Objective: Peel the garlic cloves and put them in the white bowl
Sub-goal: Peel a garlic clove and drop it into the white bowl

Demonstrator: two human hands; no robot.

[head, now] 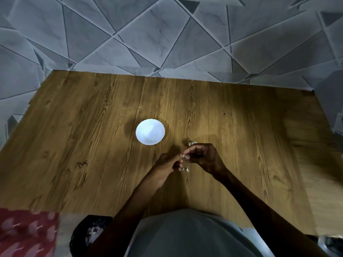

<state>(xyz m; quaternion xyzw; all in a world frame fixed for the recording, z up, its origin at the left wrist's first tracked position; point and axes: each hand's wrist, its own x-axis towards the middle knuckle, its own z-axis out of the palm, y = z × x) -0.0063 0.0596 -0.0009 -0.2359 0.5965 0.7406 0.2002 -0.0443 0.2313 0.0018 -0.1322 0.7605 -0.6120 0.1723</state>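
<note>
Two hands: the left hand (pixel 168 164) and the right hand (pixel 202 154) meet fingertip to fingertip above the table, near its front half and just right of centre.
Grip, left: fingers curled in, thumb and forefinger pinched on a small pale garlic clove (pixel 182 156) held between both hands.
Grip, right: fingers bent and closed on the same clove from the other side; how much of it each hand covers cannot be told in the dim light.
Peel: pale scraps of garlic skin (pixel 186 169) show just below the hands; whether they lie on the wood or hang from the fingers is unclear.
More garlic: a pale lump (pixel 192 143) shows just beyond the right hand's knuckles, on the table; too small to say whether it is peeled.
White bowl (pixel 150 131): upright on the table, to the left of and beyond the hands, apart from them; washed out by glare, so its contents cannot be seen.
Surface: a wooden table (pixel 83 136) with strong lengthwise grain, brown, lit brightest around the bowl.
Room: grey marbled floor tiles (pixel 130 34) cut by dark lines into triangles, beyond the table's far edge.
Near corner: a red patterned cloth (pixel 26 232) at lower left.
</note>
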